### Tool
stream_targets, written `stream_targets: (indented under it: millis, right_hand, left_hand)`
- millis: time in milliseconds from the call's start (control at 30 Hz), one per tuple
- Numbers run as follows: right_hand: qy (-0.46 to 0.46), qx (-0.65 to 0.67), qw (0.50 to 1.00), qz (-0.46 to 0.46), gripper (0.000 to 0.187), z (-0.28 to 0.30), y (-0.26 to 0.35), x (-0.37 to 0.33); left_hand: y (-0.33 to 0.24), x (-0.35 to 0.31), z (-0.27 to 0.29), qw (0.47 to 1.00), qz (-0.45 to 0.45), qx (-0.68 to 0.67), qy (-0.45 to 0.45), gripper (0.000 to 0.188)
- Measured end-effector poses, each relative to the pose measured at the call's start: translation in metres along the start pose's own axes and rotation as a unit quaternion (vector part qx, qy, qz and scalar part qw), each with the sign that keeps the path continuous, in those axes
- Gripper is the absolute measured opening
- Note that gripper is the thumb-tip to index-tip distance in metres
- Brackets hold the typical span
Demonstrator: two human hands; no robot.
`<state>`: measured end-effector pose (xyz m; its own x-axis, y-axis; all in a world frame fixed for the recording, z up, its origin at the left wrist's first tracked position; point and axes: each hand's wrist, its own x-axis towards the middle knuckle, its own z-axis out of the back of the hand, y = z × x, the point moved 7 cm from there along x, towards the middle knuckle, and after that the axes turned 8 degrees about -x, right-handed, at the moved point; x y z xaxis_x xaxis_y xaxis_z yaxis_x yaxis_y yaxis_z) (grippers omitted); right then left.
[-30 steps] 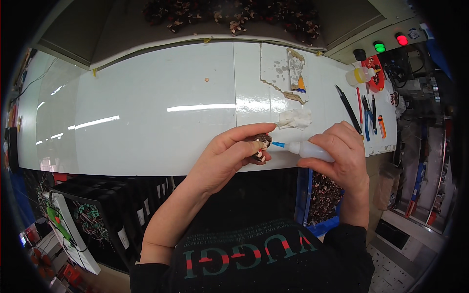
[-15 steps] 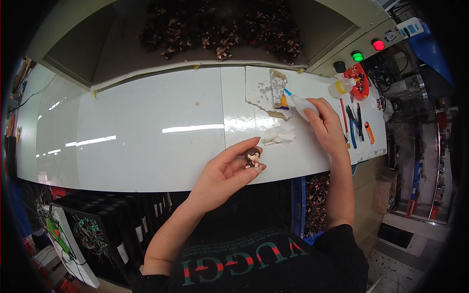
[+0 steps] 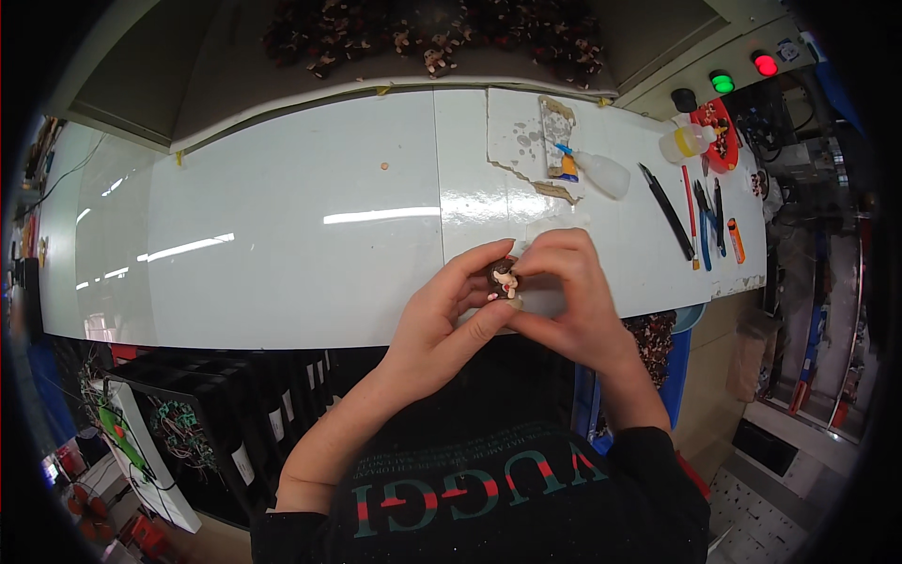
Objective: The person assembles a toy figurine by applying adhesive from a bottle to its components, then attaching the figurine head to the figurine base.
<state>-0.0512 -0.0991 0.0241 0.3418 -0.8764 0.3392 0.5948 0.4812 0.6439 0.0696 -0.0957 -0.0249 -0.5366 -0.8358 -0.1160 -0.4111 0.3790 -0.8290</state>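
A small brown-haired figurine with a pale face is held between the thumb and fingers of my left hand, above the front edge of the white table. My right hand is curled against the figurine's right side, its fingertips touching it; the thumb's tip is partly hidden. A translucent squeeze bottle with a blue nozzle lies beyond my right hand, its nozzle over a small stained block. Behind the right hand's fingers, a crumpled white tissue is mostly covered.
On the right lie a slim black tool, a red brush, blue-handled pliers and an orange lighter. A yellow-labelled bottle stands by a red tray. Many figurines fill the recess at the back.
The squeeze bottle has left my right hand and lies on the table. My right hand has moved left and nearer to the figurine, which has turned in my left hand.
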Motion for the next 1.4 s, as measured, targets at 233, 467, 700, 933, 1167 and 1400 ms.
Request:
stream_targets:
  millis: [233, 467, 700, 933, 1167, 1400]
  right_hand:
    - [-0.085, 0.021, 0.996, -0.02, 0.045, -0.021, -0.016, -0.006]
    - [-0.091, 0.032, 0.995, -0.027, 0.043, -0.028, -0.028, 0.001]
    - [-0.065, 0.067, 0.994, -0.054, 0.042, -0.035, -0.039, 0.002]
    - [-0.045, 0.08, 0.991, -0.1, 0.041, -0.02, -0.046, -0.008]
    - [-0.158, 0.122, 0.962, -0.186, 0.048, 0.035, -0.099, -0.067]
    - [-0.147, 0.056, 0.973, -0.17, 0.047, 0.057, -0.11, -0.075]
  left_hand:
    - [0.009, 0.004, 0.01, 0.997, -0.03, 0.056, -0.031, 0.048]
    - [0.016, 0.013, 0.02, 0.992, -0.041, 0.1, -0.063, 0.05]
    - [0.02, 0.017, 0.027, 0.99, -0.042, 0.12, -0.059, 0.05]
    - [0.014, 0.021, 0.01, 0.992, -0.024, 0.112, -0.041, 0.048]
    - [-0.008, 0.062, -0.027, 0.884, -0.146, 0.444, 0.001, 0.038]
    - [0.028, 0.101, -0.073, 0.764, -0.2, 0.606, 0.096, 0.027]
